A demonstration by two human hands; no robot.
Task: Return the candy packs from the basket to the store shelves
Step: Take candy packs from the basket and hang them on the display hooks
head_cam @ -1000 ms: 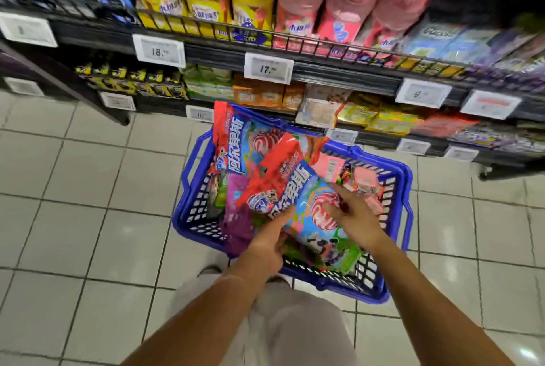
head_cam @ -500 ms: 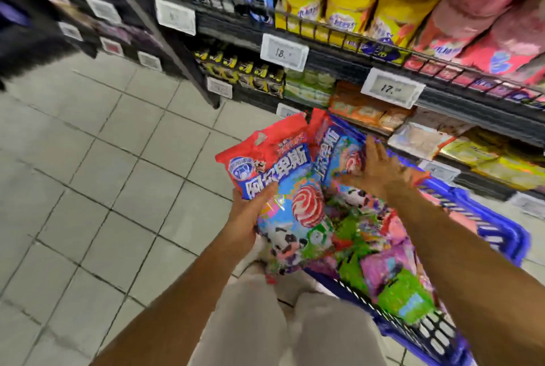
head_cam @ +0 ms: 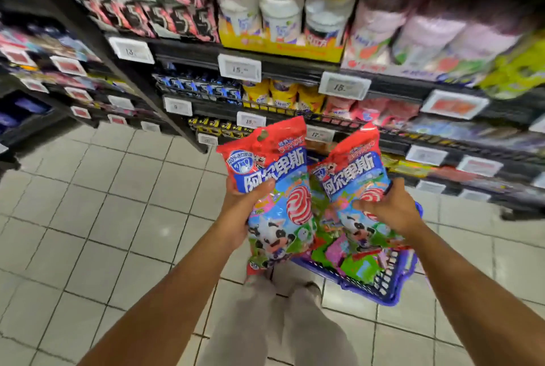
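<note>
Two red and blue candy packs with a cow and a lollipop print are held up in front of me. My left hand [head_cam: 241, 209] grips the left candy pack [head_cam: 274, 177] at its left edge, thumb across the front. My right hand [head_cam: 389, 206] grips the right candy pack [head_cam: 351, 171] from its right side. Both packs are above the blue basket [head_cam: 392, 286], which stands on the floor at my feet and holds more green, pink and purple candy packs [head_cam: 351, 259]. The store shelves [head_cam: 295, 68] rise straight ahead.
Shelves with price tags [head_cam: 239, 68] carry yellow and pink bags [head_cam: 283, 94], white tubs [head_cam: 280, 17] and dark gum packs [head_cam: 165, 17]. A second shelf unit [head_cam: 44, 76] runs off to the left. Tiled floor [head_cam: 103, 218] lies to the left; my legs [head_cam: 280, 330] stand below.
Both packs have been lifted higher out of the basket and spread apart, one in each hand. My view has tilted up, showing more upper shelves.
</note>
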